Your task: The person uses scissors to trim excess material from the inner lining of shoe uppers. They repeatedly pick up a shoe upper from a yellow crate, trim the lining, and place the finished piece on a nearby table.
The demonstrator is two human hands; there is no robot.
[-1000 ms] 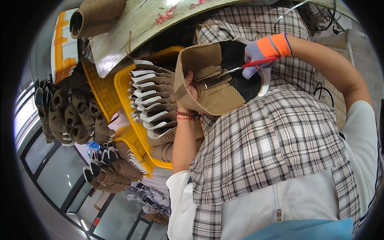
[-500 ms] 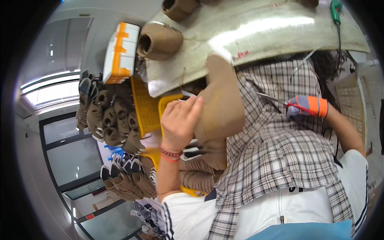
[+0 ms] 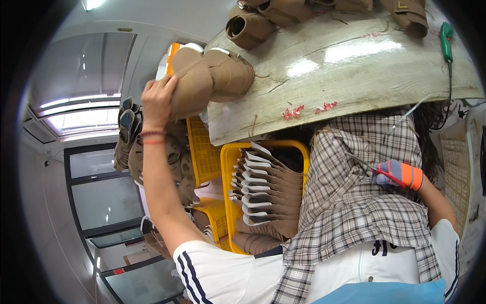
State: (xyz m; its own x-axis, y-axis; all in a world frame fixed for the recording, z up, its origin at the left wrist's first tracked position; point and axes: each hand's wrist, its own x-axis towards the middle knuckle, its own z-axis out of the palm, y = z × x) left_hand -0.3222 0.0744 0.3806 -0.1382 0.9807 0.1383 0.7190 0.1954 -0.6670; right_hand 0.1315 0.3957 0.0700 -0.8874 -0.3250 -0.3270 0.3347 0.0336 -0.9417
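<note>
Left hand (image 3: 158, 99) is clamped around a tan boot upper (image 3: 210, 81), held at the wooden table's (image 3: 354, 71) left edge. Below, more uppers are stacked in a yellow crate (image 3: 226, 172). Right hand (image 3: 400, 175), gloved, is pinched round small red-handled snips (image 3: 380, 171) over the plaid lap.

My one head-worn fisheye view looks steeply down my own front from close by, my checked shirt (image 3: 364, 213) filling the lower right of the frame and the wooden table (image 3: 354, 66) curving across the top.
</note>
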